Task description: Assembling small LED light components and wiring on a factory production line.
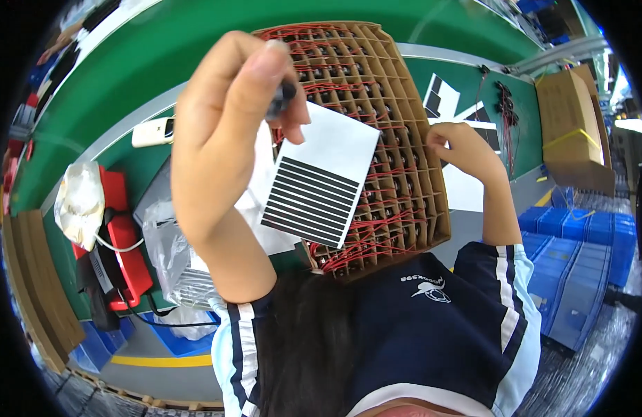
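Note:
My left hand [220, 132] is raised close to the camera, fingers curled and pinching a small black round part [282, 99] whose kind I cannot make out. Just below its fingertips is a white sheet with black strips [321, 184]; whether the fingers touch it, I cannot tell. The sheet covers part of a cardboard box [442, 215] divided into many cells, with small dark parts and red wires [404, 177] inside. At the box's right edge is my right hand [470, 149], fingers bent inward and closed; anything between them is hidden.
More black-and-white sheets [463, 189] lie right of the box, near dark and red wires [506, 111]. An open carton [567, 115] stands at the far right, above blue bins [571, 267]. Leftward are a pale handheld device [152, 132], a red object [129, 254] and clear plastic bags [169, 243].

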Motion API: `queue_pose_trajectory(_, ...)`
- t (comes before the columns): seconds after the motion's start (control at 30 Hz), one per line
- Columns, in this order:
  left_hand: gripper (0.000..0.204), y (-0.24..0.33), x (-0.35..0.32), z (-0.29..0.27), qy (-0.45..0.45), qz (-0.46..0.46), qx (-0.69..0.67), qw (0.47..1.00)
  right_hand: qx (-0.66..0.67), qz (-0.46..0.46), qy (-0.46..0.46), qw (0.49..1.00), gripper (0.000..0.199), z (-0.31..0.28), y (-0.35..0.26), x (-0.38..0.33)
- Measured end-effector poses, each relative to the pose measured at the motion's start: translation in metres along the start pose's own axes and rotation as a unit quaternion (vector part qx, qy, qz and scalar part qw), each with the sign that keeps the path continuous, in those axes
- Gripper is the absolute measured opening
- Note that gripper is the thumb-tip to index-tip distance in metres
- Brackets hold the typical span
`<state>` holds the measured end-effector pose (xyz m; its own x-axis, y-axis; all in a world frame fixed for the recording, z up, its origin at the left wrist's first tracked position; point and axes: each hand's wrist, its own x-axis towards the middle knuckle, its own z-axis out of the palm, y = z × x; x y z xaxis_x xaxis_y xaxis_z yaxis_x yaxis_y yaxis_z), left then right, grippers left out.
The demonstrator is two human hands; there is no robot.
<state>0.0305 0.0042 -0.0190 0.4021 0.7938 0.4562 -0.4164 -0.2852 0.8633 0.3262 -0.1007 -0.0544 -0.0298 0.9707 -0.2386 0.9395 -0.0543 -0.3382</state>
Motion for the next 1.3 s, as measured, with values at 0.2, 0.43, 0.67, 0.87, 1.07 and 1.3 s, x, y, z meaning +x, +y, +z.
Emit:
queue_pose_trajectory(0.2,0.032,0.008,0.001,-0.001,-0.014,-0.079,0.075,0.994,0.013,0.130,0.069,0.989,0.007,0.013,0.075,-0.032)
queue_pose_trajectory(0.43,0.066,-0.002,0.014,0.004,0.038,-0.143,0.041,0.988,0.039,0.174,0.177,0.968,0.020,0.040,0.084,-0.014)
queue_pose_trajectory(0.67,0.073,0.011,0.007,-0.020,0.011,-0.080,0.047,0.996,-0.001,0.210,0.242,0.947,0.022,0.072,0.066,0.000)
queue_pose_trajectory(0.87,0.032,0.002,-0.002,-0.010,-0.010,-0.031,0.021,0.999,0.075,0.188,0.249,0.947,0.019,0.099,0.117,-0.017)
queue_pose_trajectory(1.07,0.023,0.017,0.000,-0.009,-0.050,-0.105,0.152,0.981,0.131,0.205,0.259,0.935,0.017,0.090,0.123,-0.009)
queue_pose_trajectory(1.3,0.031,0.011,0.005,-0.007,-0.060,-0.006,0.203,0.977,0.099,0.206,0.290,0.929,0.019,0.094,0.106,-0.002)
